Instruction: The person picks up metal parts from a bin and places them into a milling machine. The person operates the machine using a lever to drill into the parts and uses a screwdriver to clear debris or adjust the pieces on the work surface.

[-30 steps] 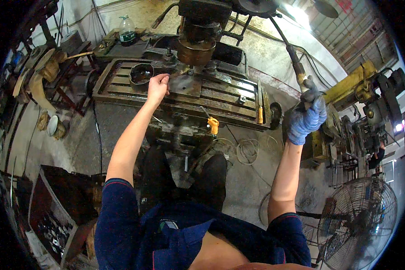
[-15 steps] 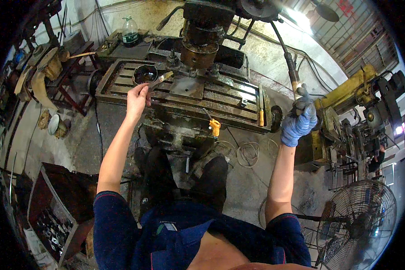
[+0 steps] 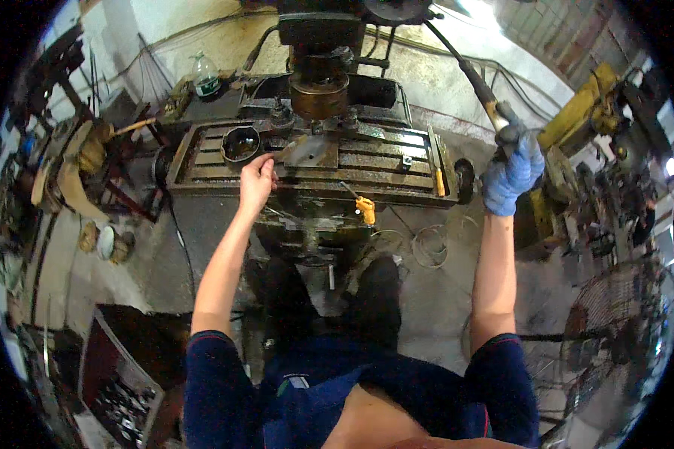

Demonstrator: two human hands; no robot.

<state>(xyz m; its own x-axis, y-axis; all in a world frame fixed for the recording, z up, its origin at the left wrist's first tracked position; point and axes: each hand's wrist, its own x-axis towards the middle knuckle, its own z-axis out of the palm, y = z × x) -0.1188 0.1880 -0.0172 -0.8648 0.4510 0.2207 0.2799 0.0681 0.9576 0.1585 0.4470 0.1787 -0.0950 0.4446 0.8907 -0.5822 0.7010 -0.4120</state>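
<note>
The left hand, bare, rests with fingers curled at the near edge of the slotted tabletop of a milling machine; whether it pinches anything I cannot tell. Just ahead of it lies a flat metal plate under the spindle, and a dark cup sits just beyond its knuckles. The right hand, in a blue glove, is closed around the end of a long feed lever, well out to the right of the plate.

Judging from this, pulling the lever would bring the spindle down close to the bare fingers, which could get nipped or cut. The plate shows no clear clamp, so it might spin or shift. A glove near rotating parts could also snag.
</note>
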